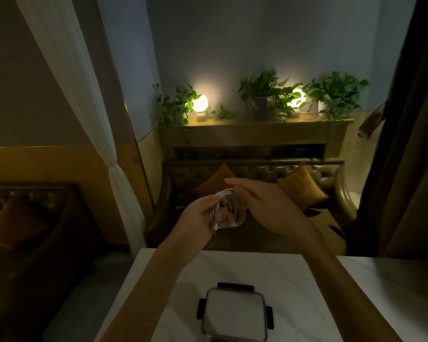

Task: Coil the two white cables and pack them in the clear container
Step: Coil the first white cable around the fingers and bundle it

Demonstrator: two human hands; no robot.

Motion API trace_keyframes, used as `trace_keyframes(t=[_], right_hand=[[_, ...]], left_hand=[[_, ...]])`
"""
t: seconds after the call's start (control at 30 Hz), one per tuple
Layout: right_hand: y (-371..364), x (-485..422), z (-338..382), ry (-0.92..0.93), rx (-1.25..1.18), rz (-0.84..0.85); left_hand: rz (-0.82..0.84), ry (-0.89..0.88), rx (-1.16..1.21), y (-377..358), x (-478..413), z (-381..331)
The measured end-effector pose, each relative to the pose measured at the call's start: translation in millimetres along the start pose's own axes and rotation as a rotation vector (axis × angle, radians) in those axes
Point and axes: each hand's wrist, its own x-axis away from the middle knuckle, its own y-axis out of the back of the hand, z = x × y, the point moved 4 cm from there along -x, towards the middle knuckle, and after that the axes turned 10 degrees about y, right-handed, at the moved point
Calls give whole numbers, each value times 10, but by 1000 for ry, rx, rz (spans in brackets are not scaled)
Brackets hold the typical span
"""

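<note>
Coiling is the step in hand, by my judgement: a bundle of white cable is held up in mid-frame, well above the white table, wound into several loose loops. The left hand grips the loops on their left side, fingers curled through the ring, and a short tail with a connector hangs below its palm. The right hand reaches across the top of the coil with its fingers stretched fairly straight. Its thumb is hidden behind the hand, so I cannot tell whether it pinches a strand or only steadies the loops.

The clear container, with black latches on its sides, sits on the table at the bottom centre of the frame, well apart from the coil. The next move likely calls for tucking in the loose tail so the loops hold, then lowering the coil to the container.

Dim light and blur make the strands hard to count, so whether the bundle is one cable or both is unclear; no second cable shows elsewhere. Whether the container's lid is on is uncertain, and its near edge is cut off by the frame.
</note>
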Motion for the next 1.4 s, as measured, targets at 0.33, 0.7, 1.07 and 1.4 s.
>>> trace_keyframes(t=[0.33, 0.7, 1.07, 1.4], right_hand=[[-435, -194, 280, 28, -140, -130], [-204, -280, 360, 229, -19, -75], [-104, -257, 161, -103, -676, -293], [-846, 49, 143, -379, -1038, -423]], left_hand=[[210, -3, 120, 341, 56, -139], [553, 109, -72, 462, 30, -316], [305, -115, 141, 143, -73, -375], [88, -320, 424, 158, -297, -124]])
